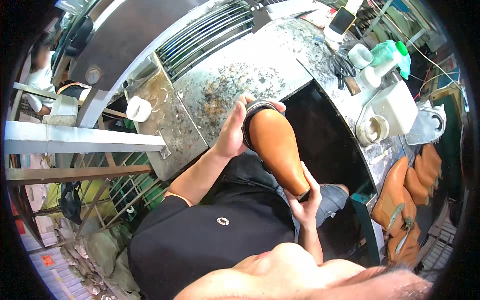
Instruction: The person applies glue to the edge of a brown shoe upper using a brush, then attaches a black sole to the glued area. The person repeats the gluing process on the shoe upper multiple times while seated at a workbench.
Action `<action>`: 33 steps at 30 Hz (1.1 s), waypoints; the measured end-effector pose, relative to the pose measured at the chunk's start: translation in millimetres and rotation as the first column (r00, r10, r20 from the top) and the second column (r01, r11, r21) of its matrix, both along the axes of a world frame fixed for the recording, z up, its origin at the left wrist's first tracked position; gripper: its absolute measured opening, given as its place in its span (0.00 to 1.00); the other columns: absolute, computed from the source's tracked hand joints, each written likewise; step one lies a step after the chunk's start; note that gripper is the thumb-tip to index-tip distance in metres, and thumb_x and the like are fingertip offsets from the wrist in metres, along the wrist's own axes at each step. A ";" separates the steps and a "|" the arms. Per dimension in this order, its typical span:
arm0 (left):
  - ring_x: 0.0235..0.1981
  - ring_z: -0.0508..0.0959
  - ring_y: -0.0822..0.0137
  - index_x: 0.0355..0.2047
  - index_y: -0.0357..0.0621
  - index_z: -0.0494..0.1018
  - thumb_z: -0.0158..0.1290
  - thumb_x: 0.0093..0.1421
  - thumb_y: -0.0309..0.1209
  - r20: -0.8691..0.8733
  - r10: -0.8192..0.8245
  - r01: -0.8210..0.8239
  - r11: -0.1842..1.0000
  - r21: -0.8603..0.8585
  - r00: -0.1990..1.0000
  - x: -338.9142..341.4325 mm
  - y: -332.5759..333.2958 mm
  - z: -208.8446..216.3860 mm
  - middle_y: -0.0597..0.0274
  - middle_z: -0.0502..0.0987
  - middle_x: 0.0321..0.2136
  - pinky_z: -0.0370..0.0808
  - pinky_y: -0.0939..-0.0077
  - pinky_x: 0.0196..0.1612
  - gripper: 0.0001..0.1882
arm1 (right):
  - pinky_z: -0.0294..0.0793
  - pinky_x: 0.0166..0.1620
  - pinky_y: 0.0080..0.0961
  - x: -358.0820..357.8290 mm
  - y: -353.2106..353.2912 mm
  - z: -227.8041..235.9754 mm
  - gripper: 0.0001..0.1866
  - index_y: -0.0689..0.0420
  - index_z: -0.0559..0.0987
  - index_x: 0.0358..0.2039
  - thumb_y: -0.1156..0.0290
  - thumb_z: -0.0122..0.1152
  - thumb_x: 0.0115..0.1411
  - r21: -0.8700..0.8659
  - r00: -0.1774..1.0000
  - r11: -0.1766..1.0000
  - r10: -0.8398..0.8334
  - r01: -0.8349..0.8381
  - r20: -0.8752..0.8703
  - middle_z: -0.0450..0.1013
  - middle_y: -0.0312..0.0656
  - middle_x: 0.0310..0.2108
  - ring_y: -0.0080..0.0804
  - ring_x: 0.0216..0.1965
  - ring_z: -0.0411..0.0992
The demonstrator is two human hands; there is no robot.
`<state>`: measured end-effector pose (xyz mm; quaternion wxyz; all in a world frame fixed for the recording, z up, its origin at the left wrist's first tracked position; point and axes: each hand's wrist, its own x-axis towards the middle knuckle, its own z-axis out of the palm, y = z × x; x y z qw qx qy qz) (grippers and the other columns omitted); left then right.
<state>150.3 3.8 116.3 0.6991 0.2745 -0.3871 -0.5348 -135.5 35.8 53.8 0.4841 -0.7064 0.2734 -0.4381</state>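
Between my two hands lies an orange-brown shoe last [274, 142], its smooth sole side turned up and its wide end pointing away from me. A dark band [248, 125], perhaps part of an upper, wraps around the wide end; the rest of it is hidden. My left hand [233, 131] is closed over that band, with fingertips showing past the far edge. The narrow end rests in my right hand [307, 200], thumb along one side and fingers curled beneath. Both forearms are bent, and the last is held over my lap, near the bench [225, 85].
Several similar lasts [392, 195] lie in a pile at the right. White tubs [372, 130], a square jug [395, 107] and a green-capped spray bottle [385, 65] stand on the right bench. A white cup [139, 109] sits on the left board. Another person [42, 75] is at far left.
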 end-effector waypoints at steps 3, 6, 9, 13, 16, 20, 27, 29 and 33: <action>0.61 0.78 0.47 0.52 0.54 0.62 0.33 0.76 0.64 0.026 0.001 -0.001 1.000 -0.005 1.000 -1.0 1.6 -0.4 0.29 0.72 0.61 0.75 0.50 0.64 0.28 | 0.67 0.71 0.48 -0.1 1.3 -0.4 0.39 0.62 0.68 0.68 0.83 0.74 0.57 -0.002 1.000 1.000 0.014 -0.014 0.023 0.67 0.67 0.68 0.58 0.69 0.69; 0.60 0.78 0.48 0.51 0.53 0.62 0.34 0.76 0.65 0.055 -0.002 0.002 1.000 -0.008 0.998 -0.5 1.2 0.3 0.29 0.72 0.62 0.76 0.50 0.63 0.29 | 0.67 0.71 0.48 -0.7 1.6 -1.8 0.40 0.61 0.67 0.68 0.84 0.75 0.57 -0.012 0.999 1.000 0.022 -0.022 0.023 0.67 0.68 0.68 0.59 0.69 0.69; 0.59 0.79 0.48 0.51 0.52 0.62 0.35 0.76 0.65 0.075 -0.022 0.023 1.000 -0.010 0.997 0.3 3.0 0.1 0.29 0.72 0.62 0.78 0.51 0.61 0.29 | 0.68 0.70 0.49 -0.4 2.5 -2.9 0.40 0.61 0.67 0.68 0.84 0.75 0.57 -0.026 1.000 1.000 0.015 -0.015 0.020 0.67 0.69 0.68 0.60 0.69 0.70; 0.58 0.80 0.49 0.50 0.51 0.62 0.36 0.75 0.65 0.092 -0.025 0.028 0.999 -0.021 0.995 -0.8 5.4 3.6 0.29 0.71 0.62 0.79 0.52 0.59 0.30 | 0.70 0.69 0.49 2.6 3.5 -4.6 0.40 0.60 0.67 0.67 0.83 0.76 0.56 -0.064 1.000 0.998 0.004 -0.003 0.023 0.67 0.70 0.67 0.61 0.67 0.71; 0.57 0.80 0.50 0.49 0.50 0.62 0.36 0.75 0.65 0.091 -0.012 0.014 1.000 -0.024 0.996 -1.2 8.4 5.0 0.28 0.71 0.61 0.79 0.53 0.59 0.30 | 0.71 0.68 0.49 4.1 5.4 -7.4 0.40 0.60 0.67 0.67 0.83 0.76 0.56 -0.069 1.000 0.998 0.000 0.002 0.030 0.68 0.70 0.67 0.61 0.67 0.71; 0.57 0.80 0.51 0.49 0.49 0.61 0.37 0.75 0.65 0.141 0.017 -0.009 0.998 -0.055 0.990 2.3 9.2 5.5 0.27 0.71 0.61 0.79 0.54 0.60 0.30 | 0.72 0.67 0.49 7.2 4.2 -11.2 0.41 0.59 0.66 0.67 0.82 0.77 0.56 -0.089 1.000 0.996 0.003 0.000 0.031 0.68 0.70 0.66 0.60 0.66 0.72; 0.58 0.78 0.59 0.53 0.45 0.63 0.35 0.77 0.61 0.259 0.144 -0.135 0.990 -0.051 0.955 11.8 21.4 4.4 0.35 0.74 0.61 0.72 0.61 0.65 0.30 | 0.71 0.68 0.49 17.7 2.0 -9.4 0.41 0.60 0.66 0.67 0.83 0.76 0.56 -0.129 1.000 0.992 0.000 -0.003 -0.017 0.69 0.69 0.66 0.61 0.67 0.72; 0.55 0.77 0.66 0.52 0.41 0.66 0.34 0.79 0.59 0.276 0.284 -0.289 0.957 -0.024 0.918 7.2 28.8 9.9 0.45 0.79 0.55 0.70 0.68 0.64 0.31 | 0.69 0.69 0.50 18.2 4.1 -5.0 0.40 0.60 0.66 0.67 0.84 0.75 0.56 -0.107 0.998 0.994 0.002 -0.009 -0.062 0.69 0.68 0.67 0.60 0.67 0.71; 0.49 0.76 0.72 0.61 0.39 0.60 0.64 0.66 0.56 0.563 0.215 -0.332 0.936 0.114 0.798 20.2 47.3 14.2 0.58 0.76 0.47 0.74 0.73 0.55 0.40 | 0.66 0.71 0.47 28.0 7.0 -10.7 0.41 0.62 0.64 0.70 0.87 0.72 0.58 -0.100 1.000 0.995 -0.006 0.007 0.002 0.64 0.64 0.71 0.53 0.70 0.67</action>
